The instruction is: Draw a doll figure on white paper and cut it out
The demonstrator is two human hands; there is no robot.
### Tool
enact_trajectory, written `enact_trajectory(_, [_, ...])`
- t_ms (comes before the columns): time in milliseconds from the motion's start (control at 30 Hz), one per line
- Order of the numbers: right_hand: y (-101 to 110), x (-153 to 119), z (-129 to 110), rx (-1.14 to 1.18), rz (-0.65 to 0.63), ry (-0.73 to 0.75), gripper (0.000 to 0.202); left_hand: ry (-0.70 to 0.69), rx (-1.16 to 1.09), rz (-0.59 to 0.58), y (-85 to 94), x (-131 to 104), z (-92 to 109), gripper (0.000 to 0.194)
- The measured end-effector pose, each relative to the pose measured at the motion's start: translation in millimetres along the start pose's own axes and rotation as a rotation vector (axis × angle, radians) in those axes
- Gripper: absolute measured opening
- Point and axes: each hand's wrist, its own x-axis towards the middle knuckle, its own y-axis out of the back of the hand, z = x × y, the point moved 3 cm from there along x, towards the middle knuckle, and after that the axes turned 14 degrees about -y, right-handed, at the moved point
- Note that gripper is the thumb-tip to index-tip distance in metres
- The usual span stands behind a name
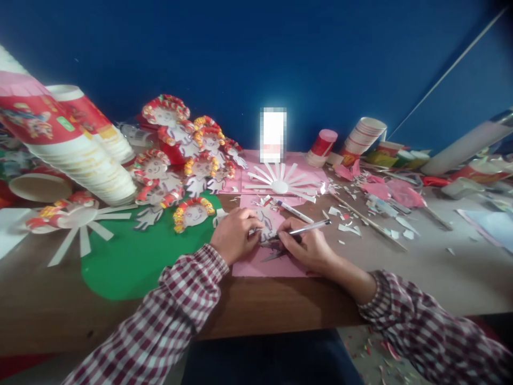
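Observation:
My right hand (306,247) is closed around a pen (310,227), its tip over a small paper figure (265,227) with drawn lines. My left hand (238,234) lies at the figure's left side, fingers bent together onto its edge. Beneath both hands is pink paper (250,264). Scissors (274,255) rest on it just below the figure, partly hidden by my right hand. A capped marker (294,212) lies just beyond my hands. Farther back sits a white paper cup cut into spread strips (279,186).
Paper dolls with curled red and yellow hair (194,214) crowd the left, by green paper (120,270) and stacked cups (80,155). Paper scraps (349,229), a stick (368,222) and more cups (364,136) are at the right. A blue wall (180,48) stands behind.

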Motion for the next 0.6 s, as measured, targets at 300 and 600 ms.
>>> enact_trajectory(300, [-3.3, 2.4, -1.8, -0.014, -0.004, 0.012, 0.009, -0.010, 0.012, 0.006, 1.2, 0.5, 1.5, 0.019])
enact_trajectory(600, [-4.0, 2.4, 0.5, -0.035, 0.007, 0.064, 0.009, -0.027, 0.021, 0.016, 1.4, 0.6, 1.4, 0.017])
